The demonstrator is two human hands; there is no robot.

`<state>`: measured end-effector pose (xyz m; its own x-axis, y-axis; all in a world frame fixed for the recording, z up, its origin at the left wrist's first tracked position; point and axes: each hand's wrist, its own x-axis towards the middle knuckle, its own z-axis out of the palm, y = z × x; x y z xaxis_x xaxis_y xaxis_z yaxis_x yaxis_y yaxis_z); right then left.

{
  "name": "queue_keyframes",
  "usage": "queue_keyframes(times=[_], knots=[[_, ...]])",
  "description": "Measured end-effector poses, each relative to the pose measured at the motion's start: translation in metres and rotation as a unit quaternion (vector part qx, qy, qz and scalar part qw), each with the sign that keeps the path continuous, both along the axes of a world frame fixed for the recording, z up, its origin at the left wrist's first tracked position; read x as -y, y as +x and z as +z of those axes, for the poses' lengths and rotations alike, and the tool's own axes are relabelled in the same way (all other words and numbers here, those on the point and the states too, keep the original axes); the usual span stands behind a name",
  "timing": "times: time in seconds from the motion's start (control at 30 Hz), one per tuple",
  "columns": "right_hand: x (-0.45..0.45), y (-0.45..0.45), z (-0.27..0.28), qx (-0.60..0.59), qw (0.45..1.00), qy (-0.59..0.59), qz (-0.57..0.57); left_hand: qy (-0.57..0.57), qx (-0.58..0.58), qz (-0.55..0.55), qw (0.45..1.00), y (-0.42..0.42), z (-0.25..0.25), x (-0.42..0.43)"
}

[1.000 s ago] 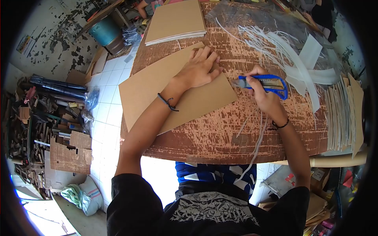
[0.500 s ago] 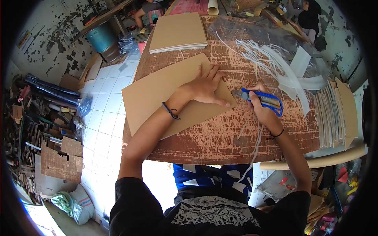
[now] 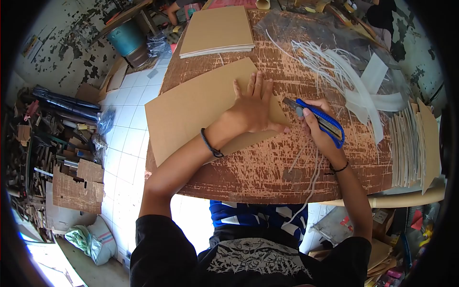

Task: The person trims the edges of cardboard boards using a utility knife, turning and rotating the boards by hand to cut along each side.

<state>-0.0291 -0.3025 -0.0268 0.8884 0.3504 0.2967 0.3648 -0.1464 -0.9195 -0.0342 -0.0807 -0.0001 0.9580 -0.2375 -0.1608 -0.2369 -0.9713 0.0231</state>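
Note:
My left hand (image 3: 252, 107) lies spread on a tan cardboard sheet (image 3: 191, 107), its fingers pointing away from me near the sheet's right edge. A blue utility knife (image 3: 325, 123) is gripped in my right hand (image 3: 319, 126), just right of that edge. The knife's tip points up and left, close to the sheet's right side but apart from it. Beneath both hands is a scarred brown tabletop (image 3: 239, 174). Thin white strips (image 3: 313, 179) trail below my right hand and hang over the table's front edge.
A stack of cardboard sheets (image 3: 217, 31) lies at the far side. White strips (image 3: 318, 60) and clear plastic are heaped at the back right. Upright cardboard pieces (image 3: 406, 148) line the right edge. A cardboard tube (image 3: 406, 197) runs below it. Parts of other people show at the back.
My left hand has turned so its fingers point more directly away from me and spread wider. The knife's tip has swung upward in my right hand.

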Motion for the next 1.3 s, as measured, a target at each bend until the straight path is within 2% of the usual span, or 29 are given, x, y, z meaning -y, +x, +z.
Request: queue_keyframes(times=[0.13, 0.33, 0.53, 0.63, 0.73, 0.83, 0.93, 1.03, 1.13, 1.23, 1.3], knots=[[-0.001, 0.003, -0.002, 0.059, 0.996, -0.061, -0.001, -0.027, 0.004, -0.004, 1.000, 0.003, -0.007, -0.003], [-0.001, -0.002, 0.004, -0.039, 0.999, 0.004, 0.018, -0.047, 0.005, -0.009, 0.999, 0.004, -0.009, -0.005], [0.003, -0.010, 0.017, -0.027, 1.000, -0.001, 0.015, -0.027, -0.006, -0.007, 1.000, 0.004, -0.006, -0.002], [0.011, -0.009, 0.020, -0.012, 0.999, -0.041, 0.007, -0.019, -0.008, -0.006, 1.000, 0.002, -0.003, -0.003], [0.014, -0.007, 0.016, 0.017, 0.999, -0.030, 0.001, -0.017, -0.014, -0.006, 1.000, 0.003, -0.003, -0.002], [0.017, 0.000, 0.008, 0.116, 0.993, -0.013, 0.015, -0.012, -0.009, -0.007, 1.000, 0.005, -0.003, -0.002], [0.018, -0.002, 0.010, 0.061, 0.998, -0.005, 0.019, -0.014, -0.014, -0.005, 1.000, 0.004, -0.004, -0.002], [0.016, -0.001, 0.014, 0.089, 0.995, -0.020, 0.026, -0.011, -0.014, -0.006, 1.000, 0.004, -0.003, -0.002], [0.017, -0.003, 0.018, 0.068, 0.997, -0.032, 0.024, -0.008, -0.017, -0.007, 1.000, 0.005, -0.002, -0.001], [0.030, 0.005, 0.005, 0.068, 0.993, 0.013, 0.091, -0.015, -0.013, -0.008, 1.000, 0.005, -0.004, -0.002], [0.037, -0.001, 0.001, 0.064, 0.996, 0.006, 0.068, -0.016, -0.007, -0.008, 1.000, 0.005, -0.005, -0.004]])
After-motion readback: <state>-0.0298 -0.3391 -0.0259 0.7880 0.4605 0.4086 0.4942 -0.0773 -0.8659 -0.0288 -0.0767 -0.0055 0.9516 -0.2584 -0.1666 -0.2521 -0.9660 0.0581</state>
